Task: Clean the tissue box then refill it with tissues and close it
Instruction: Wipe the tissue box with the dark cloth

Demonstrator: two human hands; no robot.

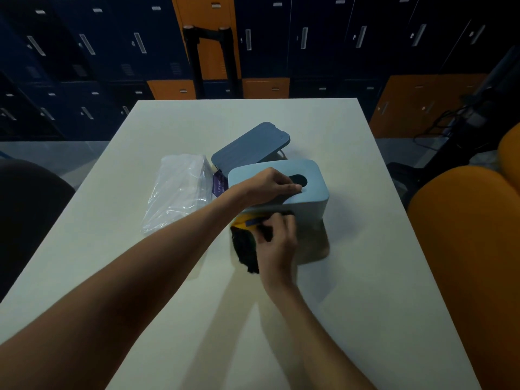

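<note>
Tabletop [351, 277] carries everything; cleaning looks under way, with refilling and closing yet to do. Plastic-wrapped tissue pack [177, 190] lies at nine o'clock from the tissue box [312, 175], not yet loaded. The box sits near the middle, its dark blue lid [253, 144] off and lying at eleven o'clock just behind it. Left hand [267, 184] sits on the box top, fingers [278, 178] curled at the oval opening, holding it steady. Right hand [278, 249] grips a dark cloth [244, 246] with a yellow patch, pressed against the box's six o'clock side.

Locker rm — navy/orange lockers [304, 38] behind white table [281, 319], orange seats [464, 235].
</note>
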